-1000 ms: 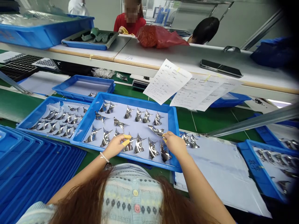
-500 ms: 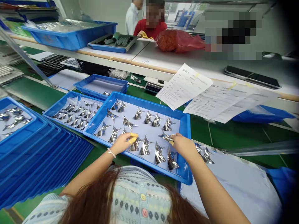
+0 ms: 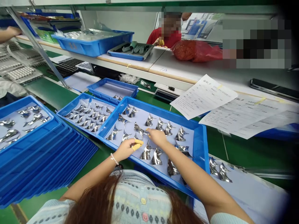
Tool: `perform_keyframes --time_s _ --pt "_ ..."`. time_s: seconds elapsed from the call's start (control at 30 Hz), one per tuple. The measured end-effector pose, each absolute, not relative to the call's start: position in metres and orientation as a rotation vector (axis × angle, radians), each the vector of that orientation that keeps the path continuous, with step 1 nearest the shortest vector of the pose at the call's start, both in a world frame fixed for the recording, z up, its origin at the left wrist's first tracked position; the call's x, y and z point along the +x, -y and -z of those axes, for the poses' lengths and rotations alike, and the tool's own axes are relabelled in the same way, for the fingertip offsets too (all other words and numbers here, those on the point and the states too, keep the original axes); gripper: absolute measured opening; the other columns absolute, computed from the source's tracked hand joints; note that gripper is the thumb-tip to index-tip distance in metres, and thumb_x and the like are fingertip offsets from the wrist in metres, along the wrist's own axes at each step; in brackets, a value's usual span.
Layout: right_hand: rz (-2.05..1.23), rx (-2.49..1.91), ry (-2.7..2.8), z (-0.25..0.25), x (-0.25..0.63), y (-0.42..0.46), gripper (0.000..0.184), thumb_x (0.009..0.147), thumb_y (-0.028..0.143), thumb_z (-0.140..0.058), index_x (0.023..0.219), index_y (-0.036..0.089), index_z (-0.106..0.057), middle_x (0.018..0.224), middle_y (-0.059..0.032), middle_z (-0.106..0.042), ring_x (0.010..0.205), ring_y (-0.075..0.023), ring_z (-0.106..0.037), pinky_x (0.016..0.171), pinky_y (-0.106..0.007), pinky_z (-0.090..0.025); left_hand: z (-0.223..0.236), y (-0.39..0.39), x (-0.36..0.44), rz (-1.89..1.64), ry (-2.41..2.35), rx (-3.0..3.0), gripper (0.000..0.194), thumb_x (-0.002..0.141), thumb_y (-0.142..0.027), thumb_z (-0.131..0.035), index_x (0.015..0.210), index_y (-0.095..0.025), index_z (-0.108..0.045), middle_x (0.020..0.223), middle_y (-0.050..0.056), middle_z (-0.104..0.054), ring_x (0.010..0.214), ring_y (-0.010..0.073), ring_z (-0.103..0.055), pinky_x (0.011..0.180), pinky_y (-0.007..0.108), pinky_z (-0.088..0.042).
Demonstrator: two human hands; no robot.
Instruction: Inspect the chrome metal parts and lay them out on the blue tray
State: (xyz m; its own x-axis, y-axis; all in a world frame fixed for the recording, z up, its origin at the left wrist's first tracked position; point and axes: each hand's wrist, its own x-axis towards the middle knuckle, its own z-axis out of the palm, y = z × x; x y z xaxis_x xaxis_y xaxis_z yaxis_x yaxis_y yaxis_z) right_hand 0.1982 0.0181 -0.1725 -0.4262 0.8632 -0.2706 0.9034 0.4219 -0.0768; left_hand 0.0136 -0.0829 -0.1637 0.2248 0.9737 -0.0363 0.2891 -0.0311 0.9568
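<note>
My right hand (image 3: 157, 137) reaches over the large blue tray (image 3: 202, 146), its yellow-capped fingertips closed at the pointed end of a shiny curved metal piece (image 3: 139, 129). That piece lies flat on the white liner. My left hand (image 3: 126, 150) hovers over the tray's near edge, yellow finger cots on the thumb and forefinger, which point forward slightly apart with no piece visible between them. Several similar pieces stand in rows around both hands. Another metal piece (image 3: 183, 150) lies on its side at the right, partly behind my right forearm.
A smaller blue tray (image 3: 61, 112) with more metal pieces adjoins on the left, beside a stack of blue trays (image 3: 46, 161). Paper sheets (image 3: 205, 96) hang from the shelf edge. A red bag (image 3: 196, 51) and a phone (image 3: 273, 88) lie on the shelf. A co-worker in red (image 3: 153, 35) sits behind.
My right hand has left the piece it held at the tray's right side, which now lies there, and has moved left to another piece. The camera view has shifted. My left hand stays near the front row.
</note>
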Motion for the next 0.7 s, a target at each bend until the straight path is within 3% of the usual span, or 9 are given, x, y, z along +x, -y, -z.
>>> perform_keyframes --time_s 0.17,0.37,0.5,0.6,0.7 --pt "0.342 1.647 -2.466 0.179 0.186 -0.030 0.022 0.091 0.030 -0.052 0.106 0.015 -0.059 0.102 -0.0065 -0.060 0.085 -0.0186 -0.059 0.076 -0.038 -0.049 0.162 0.062 -0.033 -0.908 -1.269 1.513 0.026 0.082 -0.030 -0.055 0.099 -0.016 -0.068 0.103 0.008 -0.070 0.094 0.0199 -0.064 0.087 0.032 -0.050" --pt "0.553 1.826 -2.559 0.145 0.183 -0.027 0.012 0.084 0.026 -0.056 0.089 0.018 -0.064 0.095 -0.0074 -0.057 0.082 -0.0202 -0.057 0.070 -0.029 -0.044 0.159 0.037 -0.068 -0.934 -1.244 1.748 0.029 0.084 -0.025 -0.053 0.109 -0.018 -0.065 0.105 0.007 -0.066 0.091 0.0181 -0.061 0.087 0.033 -0.049" --pt "0.827 1.875 -2.625 0.110 0.167 -0.007 0.015 0.082 0.030 -0.054 0.078 0.018 -0.060 0.082 -0.0035 -0.058 0.073 -0.0172 -0.055 0.066 -0.026 -0.043 0.138 0.030 -0.079 -0.968 -1.114 2.008 0.039 0.084 -0.029 -0.056 0.122 -0.022 -0.057 0.121 0.009 -0.058 0.111 0.0209 -0.053 0.099 0.036 -0.042" --pt "1.220 1.914 -2.637 0.088 0.147 0.014 0.019 0.082 0.034 -0.050 0.078 0.018 -0.058 0.074 -0.0016 -0.059 0.065 -0.0152 -0.053 0.059 -0.025 -0.042 0.122 0.029 -0.083 -0.981 -1.031 2.139 0.033 0.085 -0.036 -0.057 0.116 -0.023 -0.062 0.109 0.007 -0.063 0.104 0.0213 -0.054 0.094 0.038 -0.042" --pt "1.942 1.997 -2.514 0.075 0.128 0.033 0.023 0.076 0.039 -0.058 0.069 0.017 -0.054 0.063 0.0014 -0.053 0.053 -0.0114 -0.044 0.050 -0.023 -0.035 0.112 0.033 -0.085 -1.045 -1.001 2.215 0.029 0.086 -0.043 -0.053 0.095 -0.022 -0.071 0.084 0.006 -0.066 0.088 0.0205 -0.054 0.082 0.036 -0.042"
